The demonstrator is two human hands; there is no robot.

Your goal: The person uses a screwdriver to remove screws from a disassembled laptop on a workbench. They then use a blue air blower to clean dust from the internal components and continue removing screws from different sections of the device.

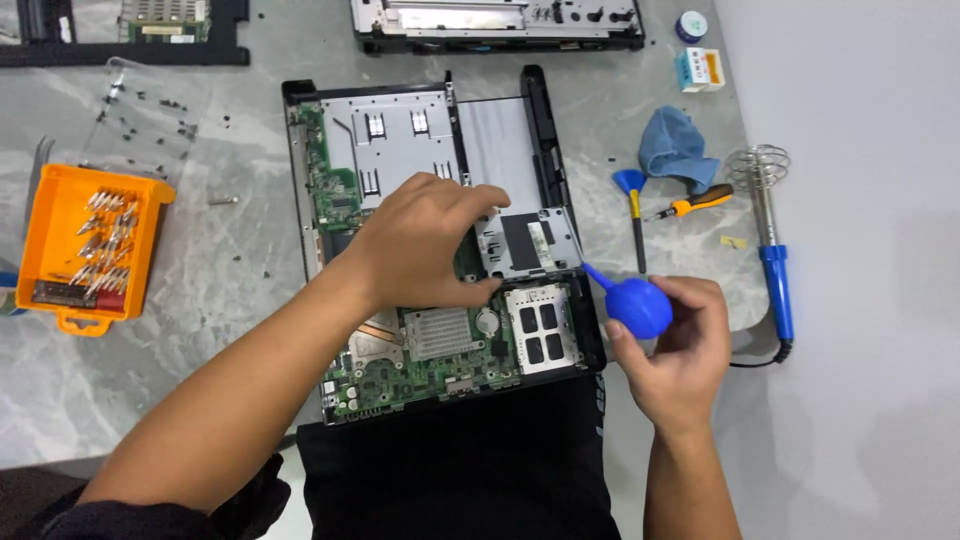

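Observation:
An opened laptop base [395, 130] lies on the grey marble table, its green circuit board [420, 375] and metal plates exposed. My left hand [420, 245] rests on the middle of the base, fingers curled down onto the parts by the metal drive bay [530, 240]. My right hand [670, 350] grips a blue rubber air blower bulb [637, 305] at the laptop's right edge. Its thin nozzle points up-left toward the drive bay.
An orange box of screwdriver bits [90, 245] sits at left, a clear tray of small screws [145, 115] behind it. Right of the laptop lie a blue brush [634, 215], a blue cloth [675, 145], a small screwdriver [695, 205] and a blue-handled soldering iron [772, 260]. More laptop parts [500, 25] lie at the far edge.

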